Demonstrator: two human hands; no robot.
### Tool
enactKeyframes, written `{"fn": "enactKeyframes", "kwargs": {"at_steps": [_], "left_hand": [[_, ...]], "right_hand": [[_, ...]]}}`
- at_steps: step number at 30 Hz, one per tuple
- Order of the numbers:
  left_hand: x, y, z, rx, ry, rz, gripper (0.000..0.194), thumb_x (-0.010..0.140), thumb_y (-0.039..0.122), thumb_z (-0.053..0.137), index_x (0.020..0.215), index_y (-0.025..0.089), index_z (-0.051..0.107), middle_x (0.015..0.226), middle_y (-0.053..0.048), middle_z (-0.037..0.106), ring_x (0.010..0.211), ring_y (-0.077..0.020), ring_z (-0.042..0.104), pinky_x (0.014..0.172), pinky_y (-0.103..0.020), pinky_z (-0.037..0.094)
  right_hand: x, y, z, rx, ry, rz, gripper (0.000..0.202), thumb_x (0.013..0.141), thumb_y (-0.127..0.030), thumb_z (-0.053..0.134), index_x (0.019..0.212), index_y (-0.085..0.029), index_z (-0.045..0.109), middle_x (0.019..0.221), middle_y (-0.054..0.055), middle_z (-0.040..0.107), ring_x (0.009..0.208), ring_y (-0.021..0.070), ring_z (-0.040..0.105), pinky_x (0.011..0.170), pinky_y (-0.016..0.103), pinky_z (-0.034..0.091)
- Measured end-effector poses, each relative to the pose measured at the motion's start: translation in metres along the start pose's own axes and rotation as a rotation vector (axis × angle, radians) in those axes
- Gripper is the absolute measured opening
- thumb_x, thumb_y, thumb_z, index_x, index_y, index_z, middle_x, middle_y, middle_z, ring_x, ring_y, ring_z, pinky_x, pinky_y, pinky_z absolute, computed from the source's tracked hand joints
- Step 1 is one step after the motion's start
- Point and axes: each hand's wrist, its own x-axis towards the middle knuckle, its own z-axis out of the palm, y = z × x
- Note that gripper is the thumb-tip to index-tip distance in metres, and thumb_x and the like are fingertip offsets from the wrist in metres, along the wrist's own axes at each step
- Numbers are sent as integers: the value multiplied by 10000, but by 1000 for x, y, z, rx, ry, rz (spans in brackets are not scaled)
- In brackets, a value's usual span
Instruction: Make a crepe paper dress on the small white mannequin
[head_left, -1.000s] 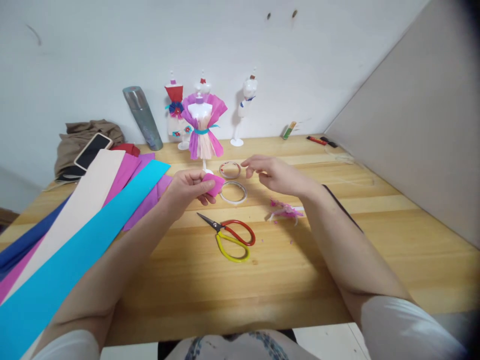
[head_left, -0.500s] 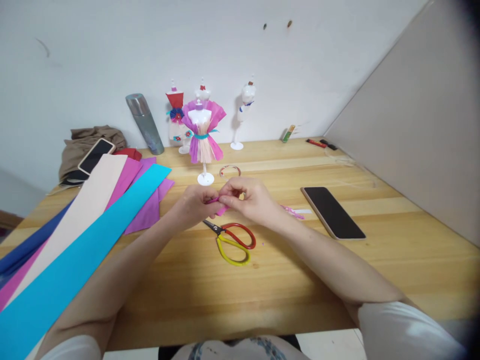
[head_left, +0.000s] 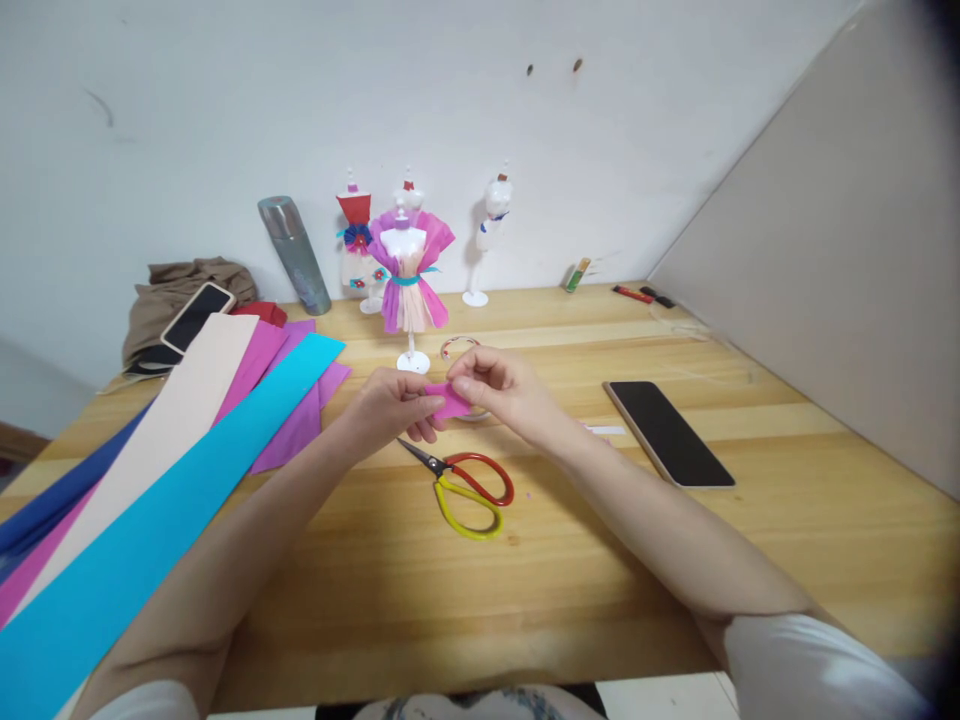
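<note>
1. Pink piece (head_left: 453, 403): above the table (head_left: 360, 600), between both hands, near the scissors (head_left: 439, 468).
2. Left hand (head_left: 395, 408) and right hand (head_left: 501, 392) each pinch it.
3. Grey flask (head_left: 297, 258) stands capped near the wall (head_left: 637, 150); contents hidden.

Note pink piece (head_left: 452, 402) at centre, red-and-yellow scissors handles (head_left: 487, 537) below, bright blue strip (head_left: 165, 515) at lower left.

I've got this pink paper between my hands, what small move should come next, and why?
Perhaps fold the pink paper by easing its sides together: your left hand pinches one side, your right hand the other, with a spread-out patch showing between.
</note>
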Motion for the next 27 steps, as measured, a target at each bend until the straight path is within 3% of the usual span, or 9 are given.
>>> {"fn": "enactKeyframes", "kwargs": {"at_steps": [3,8,18,23,27], "left_hand": [[0,-1,-1,-34,-20,-11,294,690,410,811,706,128,731,548,-42,694,487,-135,659,475,-206,501],[1,-2,0,-43,11,-21,339,635,416,872,758,126,744,588,-41,712,546,-131,676,518,-196,514],[5,-4,-8,-83,-18,-20,388,617,448,903,698,135,689,647,-58,735,544,-147,684,536,-240,554],[5,-1,-7,-85,68,43,430,566,428,946,838,154,757,747,-43,778,681,-149,718,602,-210,567],[6,-2,-6,-115,94,50,433,563,447,940,802,135,758,656,-35,748,598,-138,692,572,-211,562]], "right_hand": [[0,3,2,32,-85,58,317,726,-460,789,735,-198,611,647,-12,617,590,124,526,569,271,403],[0,12,5,53,9,138,379,703,-516,805,688,-207,585,540,-42,539,508,105,457,503,257,347],[4,15,8,95,73,146,367,653,-507,823,700,-204,622,481,-56,572,434,93,461,458,242,316],[4,16,14,133,123,131,387,636,-514,839,678,-204,611,483,-54,577,435,90,467,457,237,330],[4,17,16,170,107,124,390,631,-508,850,686,-201,614,484,-60,569,430,89,467,451,233,326]]}}
